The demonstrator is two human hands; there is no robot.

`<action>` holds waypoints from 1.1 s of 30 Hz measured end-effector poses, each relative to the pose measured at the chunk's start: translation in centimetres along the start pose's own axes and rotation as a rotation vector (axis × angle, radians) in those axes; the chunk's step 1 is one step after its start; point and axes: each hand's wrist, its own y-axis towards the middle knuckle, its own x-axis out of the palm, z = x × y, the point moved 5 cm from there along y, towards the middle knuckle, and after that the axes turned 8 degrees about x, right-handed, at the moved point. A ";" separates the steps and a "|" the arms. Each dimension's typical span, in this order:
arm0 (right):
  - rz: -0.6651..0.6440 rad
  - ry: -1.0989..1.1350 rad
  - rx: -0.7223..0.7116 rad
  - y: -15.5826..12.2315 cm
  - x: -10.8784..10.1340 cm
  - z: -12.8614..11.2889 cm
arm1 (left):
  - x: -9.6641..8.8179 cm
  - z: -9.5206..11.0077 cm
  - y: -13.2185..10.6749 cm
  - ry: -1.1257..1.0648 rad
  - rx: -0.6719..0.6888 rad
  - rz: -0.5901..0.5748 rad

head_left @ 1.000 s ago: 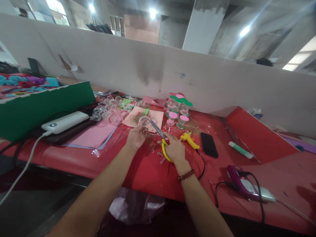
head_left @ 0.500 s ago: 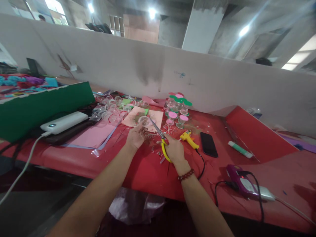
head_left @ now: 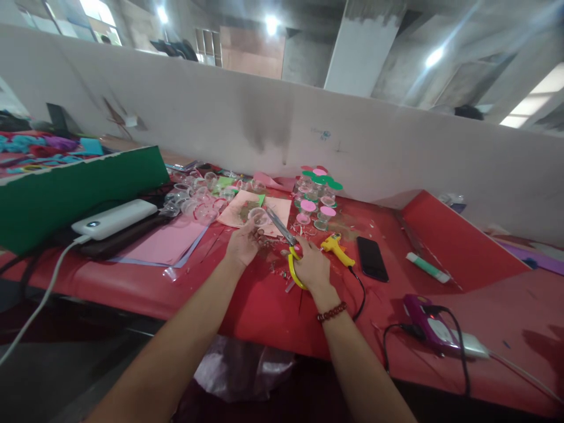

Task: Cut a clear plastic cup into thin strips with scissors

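Note:
My left hand [head_left: 245,242] is closed on a clear plastic cup [head_left: 257,216], its round rim tilted up over a sheet of pale pink paper [head_left: 278,207]. In my right hand [head_left: 312,264] is a pair of yellow-handled scissors [head_left: 292,265], the fingers wrapped round the handles. Its blades reach up and left, close to the cup's right side; whether they touch the rim I cannot tell. A small piece of green paper [head_left: 257,201] lies behind the cup. Thin plastic and paper scraps are scattered under both hands.
A yellow glue gun [head_left: 338,249] and a black phone [head_left: 372,258] lie right of my hand. Clear cups topped with paper discs [head_left: 326,212] stand behind. More clear cups [head_left: 194,200] pile up at left, near a white power bank [head_left: 115,218]. A purple power adapter [head_left: 429,326] sits front right.
The scissor blades have shifted slightly and look closer together, with the right hand's fingers drawn in. My left hand and the cup have barely moved.

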 end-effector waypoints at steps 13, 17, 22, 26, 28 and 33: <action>0.023 -0.051 -0.026 -0.1 0.0 0.0 | 0.0 0.0 -0.1 0.014 0.014 -0.022; 0.012 -0.058 -0.033 0.0 0.1 0.0 | -0.1 0.0 -0.1 0.020 0.010 -0.033; -0.017 -0.071 -0.015 -0.1 0.0 -0.2 | -0.3 -0.1 0.0 0.027 0.006 -0.021; -0.017 -0.037 -0.036 -0.3 -0.2 -0.5 | -0.3 -0.2 0.0 0.030 0.005 -0.005; -0.018 -0.026 -0.050 -0.4 -0.2 -0.6 | -0.2 -0.2 0.0 0.029 0.004 0.000; -0.032 -0.019 -0.056 -0.3 -0.1 -0.5 | -0.2 -0.2 0.1 0.032 0.005 -0.009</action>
